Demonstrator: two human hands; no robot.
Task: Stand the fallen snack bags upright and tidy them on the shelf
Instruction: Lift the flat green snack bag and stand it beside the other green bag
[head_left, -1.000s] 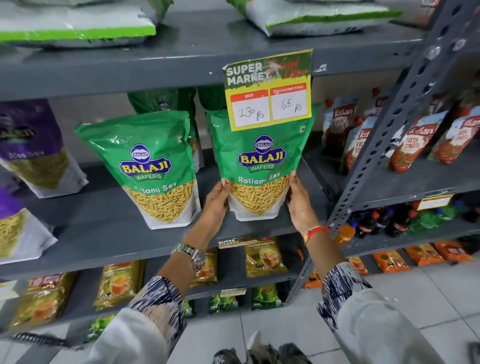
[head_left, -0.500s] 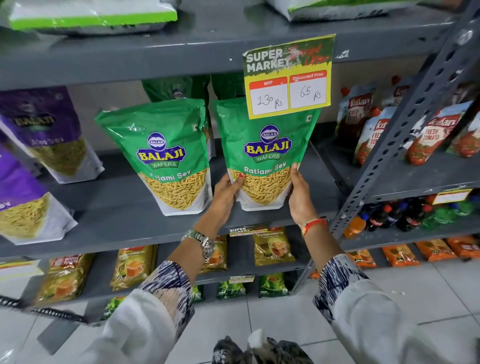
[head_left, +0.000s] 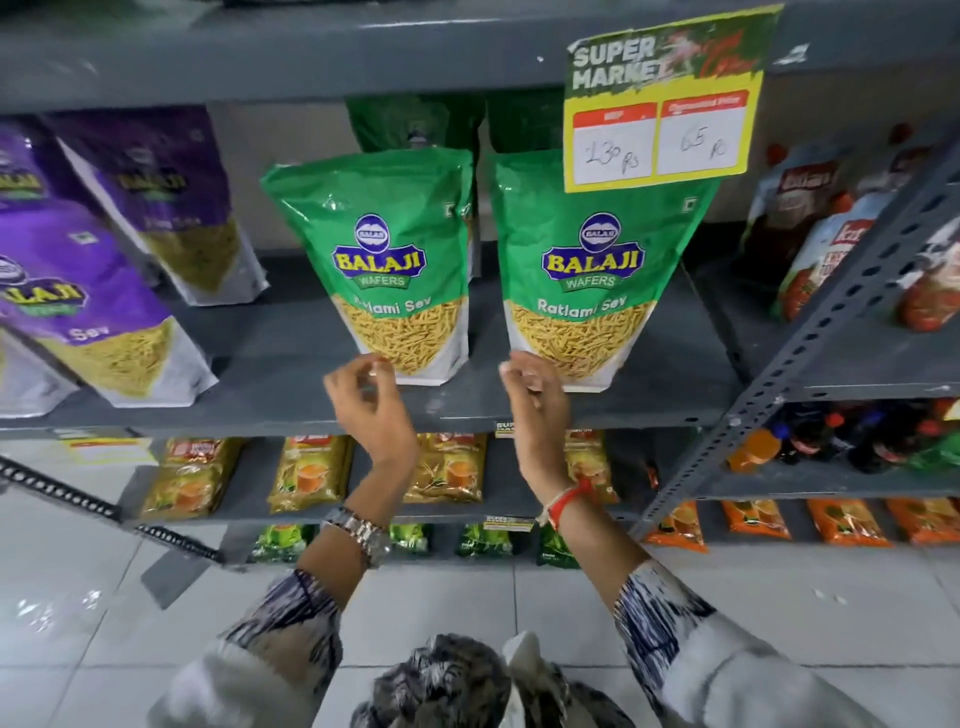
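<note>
Two green Ratlami Sev bags stand upright side by side on the grey shelf (head_left: 291, 364). The left green bag (head_left: 389, 249) is just above my left hand (head_left: 371, 402). The right green bag (head_left: 587, 260) is just above my right hand (head_left: 535, 400). Both hands hover in front of the shelf edge with fingers loosely curled and apart, holding nothing. More green bags stand behind, partly hidden. Purple sev bags (head_left: 93, 291) lean tilted at the left of the same shelf.
A yellow price card (head_left: 660, 104) hangs from the shelf above, over the right bag's top. A slotted upright post (head_left: 810, 353) bounds the shelf on the right, with ketchup pouches (head_left: 831, 260) beyond. Tea packets (head_left: 311, 473) fill the lower shelf.
Both hands have let go of the right green bag and drawn back and down to the shelf edge. The bag now stands by itself. The view has shifted left and closer.
</note>
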